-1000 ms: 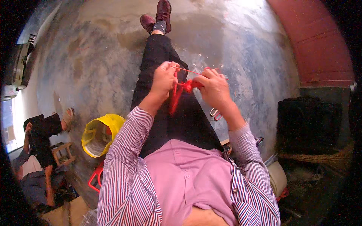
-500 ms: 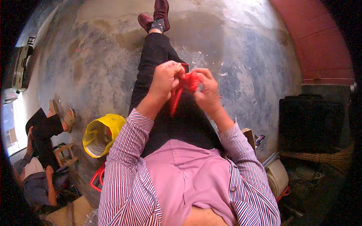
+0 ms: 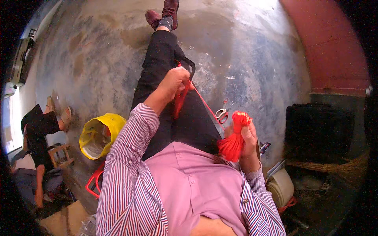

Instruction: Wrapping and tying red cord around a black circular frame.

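Over my thighs, my left hand point(image 3: 177, 82) is closed on a red cord point(image 3: 203, 101). Something red and flat point(image 3: 179, 103) hangs below that hand, and a black curved loop point(image 3: 192, 67) sticks out beyond it; I cannot make out whether these are one piece. The cord runs slanting down to the right toward my right hand point(image 3: 249, 142). Near my right hip, that hand is closed around a hank of shiny red thread point(image 3: 233, 143), bunched at the top and fanned out below. A pair of scissors point(image 3: 221, 115) shows beside my right thigh, next to the cord.
Left of me stands a yellow bag point(image 3: 112, 135), its mouth wide, near a red frame point(image 3: 93, 184). A seated person point(image 3: 43, 157) is at the far left beside a small wooden stool point(image 3: 60, 155). A black case point(image 3: 319, 129) and a beige roll point(image 3: 280, 188) lie at the right.
My right hand has moved down and right with the hank, away from my left hand. The cord now stretches between them, and the scissors have come into view.
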{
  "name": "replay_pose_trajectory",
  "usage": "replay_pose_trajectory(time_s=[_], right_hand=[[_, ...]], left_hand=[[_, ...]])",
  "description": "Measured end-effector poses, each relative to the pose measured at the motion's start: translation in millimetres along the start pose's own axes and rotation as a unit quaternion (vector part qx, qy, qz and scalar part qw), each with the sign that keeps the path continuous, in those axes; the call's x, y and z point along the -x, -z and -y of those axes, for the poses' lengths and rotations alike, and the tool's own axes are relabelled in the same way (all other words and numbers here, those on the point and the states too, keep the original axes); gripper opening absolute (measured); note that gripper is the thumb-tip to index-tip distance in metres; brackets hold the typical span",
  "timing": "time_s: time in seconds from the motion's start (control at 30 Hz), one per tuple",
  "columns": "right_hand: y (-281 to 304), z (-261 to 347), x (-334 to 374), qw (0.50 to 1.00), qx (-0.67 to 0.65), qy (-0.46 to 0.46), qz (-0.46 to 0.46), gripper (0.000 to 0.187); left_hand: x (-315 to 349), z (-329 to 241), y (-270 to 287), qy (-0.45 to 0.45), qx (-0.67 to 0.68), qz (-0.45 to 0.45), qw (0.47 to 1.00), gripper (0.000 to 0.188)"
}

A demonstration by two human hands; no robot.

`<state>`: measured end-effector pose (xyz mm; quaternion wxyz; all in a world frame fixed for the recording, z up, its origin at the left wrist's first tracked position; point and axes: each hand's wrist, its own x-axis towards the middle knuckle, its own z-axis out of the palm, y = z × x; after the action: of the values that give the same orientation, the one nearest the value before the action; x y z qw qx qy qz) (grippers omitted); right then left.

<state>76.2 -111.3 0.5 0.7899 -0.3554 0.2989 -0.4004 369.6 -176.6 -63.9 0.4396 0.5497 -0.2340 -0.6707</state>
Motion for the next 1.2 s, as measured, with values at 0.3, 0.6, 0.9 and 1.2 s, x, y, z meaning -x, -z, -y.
replay_pose_trajectory(time_s=[0.3, 0.6, 0.9, 1.2], right_hand=[[29.0, -7.1, -38.5, 0.955, 0.002, 0.020, -0.297, 0.048], [-35.6, -37.0, -74.5, 0.995, 0.073, 0.023, 0.068, 0.067], [-17.8, -28.5, -149.0, 0.949, 0.311, 0.035, 0.036, 0.044], [-34.1, -53.6, -173.3, 0.806, 0.591, 0.041, 0.001, 0.042]], left_hand=[[38.6, 9.0, -22.6, -0.229, -0.227, -0.129, 0.938, 0.014], [103.0, -5.2, -77.3, -0.191, -0.098, 0.089, 0.973, 0.031], [39.7, -49.2, 2.2, -0.518, -0.493, -0.142, 0.685, 0.007], [-1.0, -13.6, -11.4, -0.272, -0.514, -0.206, 0.787, 0.007]])
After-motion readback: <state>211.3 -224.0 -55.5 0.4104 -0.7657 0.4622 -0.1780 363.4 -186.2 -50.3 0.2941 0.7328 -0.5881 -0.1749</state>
